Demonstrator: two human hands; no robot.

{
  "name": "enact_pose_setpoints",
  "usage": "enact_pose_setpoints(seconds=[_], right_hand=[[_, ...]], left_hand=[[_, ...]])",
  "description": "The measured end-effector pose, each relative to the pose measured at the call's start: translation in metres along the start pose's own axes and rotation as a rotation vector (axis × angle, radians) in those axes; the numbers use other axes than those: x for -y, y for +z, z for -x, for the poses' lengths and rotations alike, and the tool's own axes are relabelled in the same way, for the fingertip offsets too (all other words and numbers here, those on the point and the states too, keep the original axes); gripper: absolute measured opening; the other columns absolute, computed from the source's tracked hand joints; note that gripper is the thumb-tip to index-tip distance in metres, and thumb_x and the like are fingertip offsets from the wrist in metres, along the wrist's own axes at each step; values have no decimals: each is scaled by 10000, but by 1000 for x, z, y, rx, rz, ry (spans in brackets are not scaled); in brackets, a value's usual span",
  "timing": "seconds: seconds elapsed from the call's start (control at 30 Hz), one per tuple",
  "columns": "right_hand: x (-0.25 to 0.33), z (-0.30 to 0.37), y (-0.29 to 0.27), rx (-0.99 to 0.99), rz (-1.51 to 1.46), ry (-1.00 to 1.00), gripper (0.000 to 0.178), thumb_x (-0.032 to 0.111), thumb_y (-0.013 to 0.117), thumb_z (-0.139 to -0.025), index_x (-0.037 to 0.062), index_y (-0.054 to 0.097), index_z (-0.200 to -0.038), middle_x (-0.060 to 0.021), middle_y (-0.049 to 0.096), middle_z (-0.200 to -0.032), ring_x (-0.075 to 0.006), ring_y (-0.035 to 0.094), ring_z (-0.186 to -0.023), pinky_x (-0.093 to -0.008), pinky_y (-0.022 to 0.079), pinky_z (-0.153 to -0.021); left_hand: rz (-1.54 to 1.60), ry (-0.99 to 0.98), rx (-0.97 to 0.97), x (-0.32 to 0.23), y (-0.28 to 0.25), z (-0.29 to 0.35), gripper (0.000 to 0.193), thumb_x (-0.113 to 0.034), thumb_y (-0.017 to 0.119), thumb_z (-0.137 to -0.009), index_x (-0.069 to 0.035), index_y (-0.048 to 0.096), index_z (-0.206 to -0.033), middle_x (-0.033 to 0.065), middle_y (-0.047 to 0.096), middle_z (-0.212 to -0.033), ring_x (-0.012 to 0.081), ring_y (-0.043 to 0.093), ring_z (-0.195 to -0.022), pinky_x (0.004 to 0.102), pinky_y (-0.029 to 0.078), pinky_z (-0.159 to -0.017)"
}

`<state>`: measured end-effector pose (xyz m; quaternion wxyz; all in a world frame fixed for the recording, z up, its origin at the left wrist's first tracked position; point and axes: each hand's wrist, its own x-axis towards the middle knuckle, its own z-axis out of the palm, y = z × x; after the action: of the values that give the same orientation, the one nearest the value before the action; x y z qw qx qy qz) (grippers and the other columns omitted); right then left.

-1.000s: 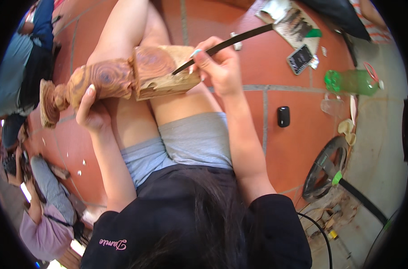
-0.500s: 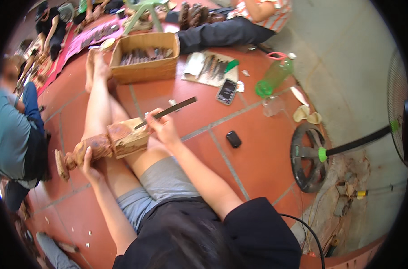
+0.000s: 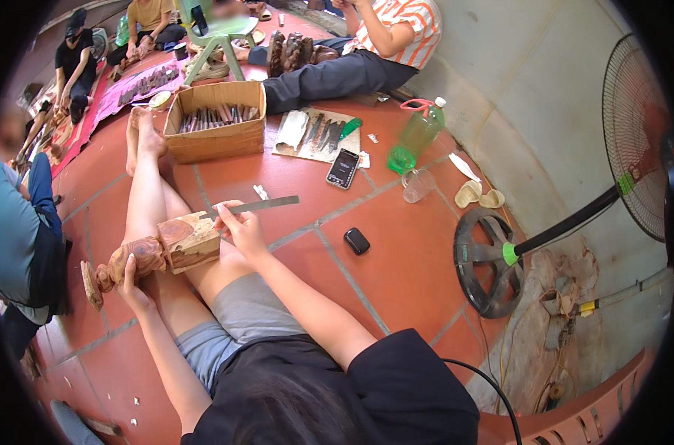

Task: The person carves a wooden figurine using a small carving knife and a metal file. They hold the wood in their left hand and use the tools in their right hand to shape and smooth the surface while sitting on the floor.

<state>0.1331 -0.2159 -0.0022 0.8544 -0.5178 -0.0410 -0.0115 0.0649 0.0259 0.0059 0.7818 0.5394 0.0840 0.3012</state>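
Observation:
Across my bare legs lies a carved wooden piece (image 3: 189, 243), with a squarish block at one end and a rounded, turned part ending in a flat disc at the other. My left hand (image 3: 135, 291) grips the rounded part from below, thumb up along its side. In my right hand (image 3: 240, 228) is a long, flat, dark metal strip (image 3: 272, 202), pinched between thumb and fingers. Its left end reaches the top of the block near the right edge; whether it is a file or a blade I cannot tell.
Ahead stands a cardboard box (image 3: 217, 141) of tools. Right of it are a board (image 3: 300, 149) with several blades, a phone (image 3: 342, 169), a green bottle (image 3: 418, 139) and a black case (image 3: 357, 241). A standing fan (image 3: 493, 259) is at right. Other people sit left and ahead.
The metal strip has swung from a steep slant to nearly level, still in my right hand. My left hand keeps its hold on the wood. The whole view has shifted a little.

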Motion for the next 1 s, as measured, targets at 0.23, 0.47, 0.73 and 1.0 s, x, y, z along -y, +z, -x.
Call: enact_pose_setpoints(seconds=[0.23,0.47,0.73,1.0], right_hand=[[17,3,5,41,33,35,164,146,608,-895,8,586,-981,-61,664,-803,-75,608,-701,-181,453,-594],[9,0,8,-10,3,32,168,49,616,-873,-26,563,-1014,-112,656,-882,-141,639,-778,-242,529,-694],[11,-5,10,34,204,-73,90,14,565,-890,-28,520,-955,-138,640,-741,-170,646,-628,-248,539,-558],[7,-3,22,61,401,-128,150,-56,559,-858,-5,420,-876,-108,541,-639,-129,570,-490,-247,521,-453]], left_hand=[[31,-24,-63,-4,4,3,264,-66,631,-798,17,580,-1043,77,609,-1006,161,581,-926,294,454,-858],[300,-117,-42,-5,14,0,395,-1,615,-770,-11,506,-1149,79,582,-1037,201,577,-987,342,467,-896],[83,-73,-89,-9,6,-5,510,-34,657,-710,47,470,-1177,105,587,-1043,192,579,-957,308,459,-863],[-41,-88,-106,-6,2,-8,626,-102,719,-636,24,468,-1196,81,580,-1028,178,563,-974,302,434,-898]])
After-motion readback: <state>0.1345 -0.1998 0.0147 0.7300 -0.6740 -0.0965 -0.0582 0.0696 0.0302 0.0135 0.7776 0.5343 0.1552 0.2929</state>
